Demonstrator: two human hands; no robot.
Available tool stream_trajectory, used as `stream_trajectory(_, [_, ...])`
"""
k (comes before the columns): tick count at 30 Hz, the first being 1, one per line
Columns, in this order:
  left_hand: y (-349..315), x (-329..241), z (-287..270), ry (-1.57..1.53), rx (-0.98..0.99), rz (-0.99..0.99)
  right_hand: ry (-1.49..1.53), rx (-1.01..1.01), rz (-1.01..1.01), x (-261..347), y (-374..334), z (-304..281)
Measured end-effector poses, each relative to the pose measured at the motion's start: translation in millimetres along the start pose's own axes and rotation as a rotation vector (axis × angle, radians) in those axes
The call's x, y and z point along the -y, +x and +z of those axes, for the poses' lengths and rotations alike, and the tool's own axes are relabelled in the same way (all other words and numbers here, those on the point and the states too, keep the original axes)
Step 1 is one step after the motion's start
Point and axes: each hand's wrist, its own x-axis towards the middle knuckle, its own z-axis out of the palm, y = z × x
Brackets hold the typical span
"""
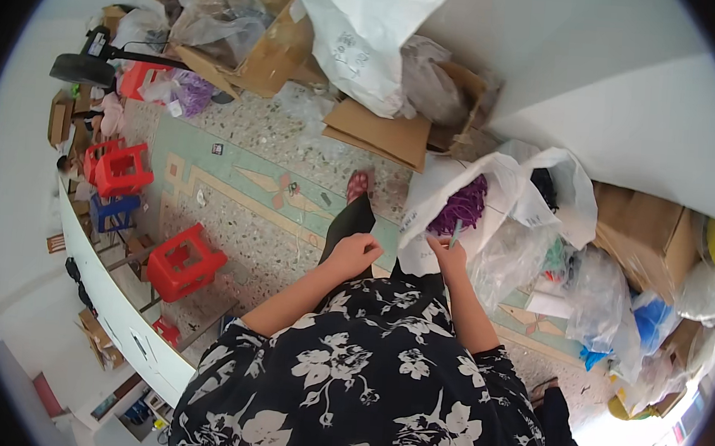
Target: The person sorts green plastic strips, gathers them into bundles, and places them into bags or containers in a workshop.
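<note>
My left hand (357, 254) is held over my lap with its fingers curled together; whatever they may hold is hidden. At the near edge of a large white sack (420, 252), my right hand (448, 254) grips a slim, grey-green, pen-like stick (456, 233) that points up from its fingers. The sack's mouth gapes toward me, and inside it lies a mass of purple, strand-like pieces (465, 207). Dark writing marks the sack's near side. My left hand is apart from the sack.
Cardboard boxes (640, 234) and clear plastic bags (597, 298) crowd the right. Another white sack (358, 37) stands at the far wall beside a flattened carton (378, 133). Red stools (186, 262) and a white table (124, 306) are on the left. Small scraps dot the patterned floor.
</note>
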Motion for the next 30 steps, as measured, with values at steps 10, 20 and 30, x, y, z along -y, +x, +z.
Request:
stream_trajectory(10, [89, 49, -112, -0.076, 0.085, 0.095, -0.510, -0.135, 0.127, 2, 53, 60])
stream_trajectory(20, [245, 23, -275, 0.220, -0.511, 0.480, -0.514, -0.339, 0.349, 41, 31, 68])
stream_trajectory(30, [382, -127, -239, 0.655, -0.717, 0.433, -0.231, -0.507, -0.019, 130, 49, 89])
